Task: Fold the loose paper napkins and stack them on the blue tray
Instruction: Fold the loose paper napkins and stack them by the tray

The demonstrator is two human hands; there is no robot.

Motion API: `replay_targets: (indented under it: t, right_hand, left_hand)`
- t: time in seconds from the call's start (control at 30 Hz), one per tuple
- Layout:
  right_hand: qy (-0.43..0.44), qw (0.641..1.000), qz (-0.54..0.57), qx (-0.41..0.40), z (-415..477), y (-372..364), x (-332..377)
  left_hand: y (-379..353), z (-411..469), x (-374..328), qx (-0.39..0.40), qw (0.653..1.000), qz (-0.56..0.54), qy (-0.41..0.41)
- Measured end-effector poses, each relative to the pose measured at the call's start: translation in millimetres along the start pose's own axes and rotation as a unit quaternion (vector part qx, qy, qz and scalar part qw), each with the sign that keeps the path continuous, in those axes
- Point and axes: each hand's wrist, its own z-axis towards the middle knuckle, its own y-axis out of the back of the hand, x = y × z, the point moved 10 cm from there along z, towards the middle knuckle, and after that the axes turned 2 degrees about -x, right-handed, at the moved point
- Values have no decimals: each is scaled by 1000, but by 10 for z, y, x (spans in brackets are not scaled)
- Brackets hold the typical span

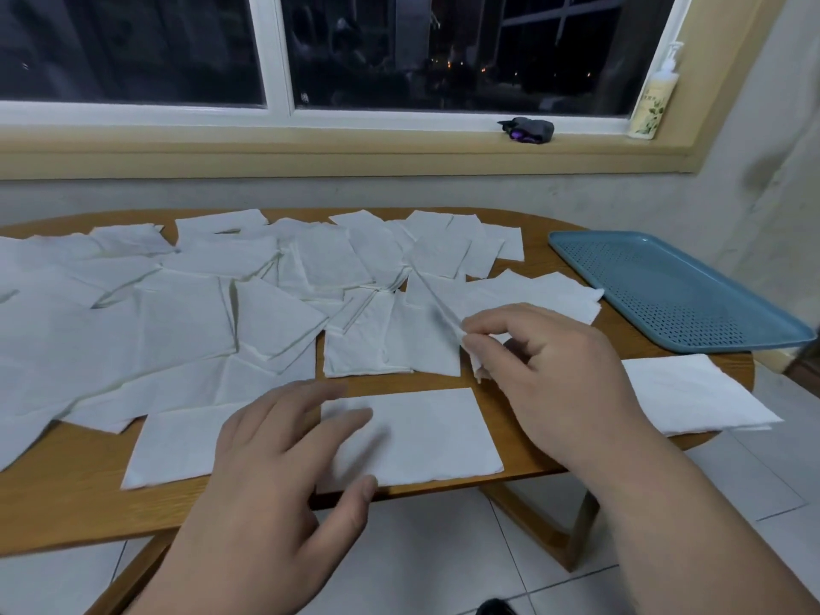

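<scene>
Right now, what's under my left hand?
A flat rectangular napkin on the wooden table lies under the left hand. The hand covers the napkin's middle, so any fold there is hidden.

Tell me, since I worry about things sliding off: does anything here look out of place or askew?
Two things. The white napkin at the right end of the table juts past the edge over the floor, and the blue tray behind it also overhangs that edge. Either could tip off.
</scene>
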Motion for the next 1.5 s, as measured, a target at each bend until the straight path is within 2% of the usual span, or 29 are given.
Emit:
replay_targets:
  t: [0.27, 0.43, 0.73, 0.87, 0.93, 1.1, 1.27, 1.4, 1.5]
  right_hand:
    - [11, 988, 140, 59, -241, 21, 344]
    - [3, 982, 171, 77, -243, -77, 307]
    - [-10, 952, 293, 94, -231, -62, 336]
    - [-67, 930, 351, 84, -196, -73, 216]
    - [-83, 930, 349, 85, -177, -94, 145]
    - [-105, 925, 357, 76, -161, -115, 62]
    - [-128, 939, 311, 68, -192, -156, -32]
    - [-93, 952, 259, 132, -278, -294, 136]
    - [-67, 963, 222, 136, -280, -317, 169]
  left_hand:
    - [252, -50, 124, -40, 986, -115, 110]
    - [217, -49, 136, -8, 962, -202, 185]
    - [59, 76, 190, 40, 934, -282, 215]
    - [67, 85, 258, -21, 908, -352, 226]
    - [81, 88, 261, -39, 888, -393, 238]
    - [0, 69, 231, 5, 866, -427, 260]
    - [70, 49, 357, -45, 880, -366, 298]
    - [128, 40, 415, -67, 886, -328, 321]
    - [126, 32, 430, -60, 883, -322, 337]
